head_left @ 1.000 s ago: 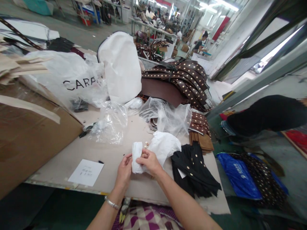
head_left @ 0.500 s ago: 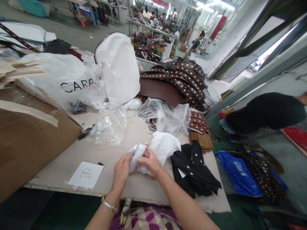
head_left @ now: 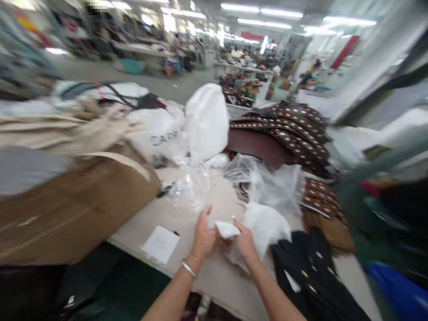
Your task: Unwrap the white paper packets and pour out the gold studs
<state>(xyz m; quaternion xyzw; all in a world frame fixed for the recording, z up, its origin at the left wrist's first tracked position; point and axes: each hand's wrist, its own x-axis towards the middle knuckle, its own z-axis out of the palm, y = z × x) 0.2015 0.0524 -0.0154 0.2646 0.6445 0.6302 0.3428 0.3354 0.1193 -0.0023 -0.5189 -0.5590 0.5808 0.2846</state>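
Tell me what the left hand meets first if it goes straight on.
Crossing the tabletop, the left hand would probably first meet the small whitish plastic bundle, though the clear plastic bag lies just left of that line and depth is unclear.

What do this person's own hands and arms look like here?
The left hand and right hand are gloveless. The left forearm wears a silver-coloured bangle; none shows on the right forearm. No sleeves show. Blur hides finer detail.
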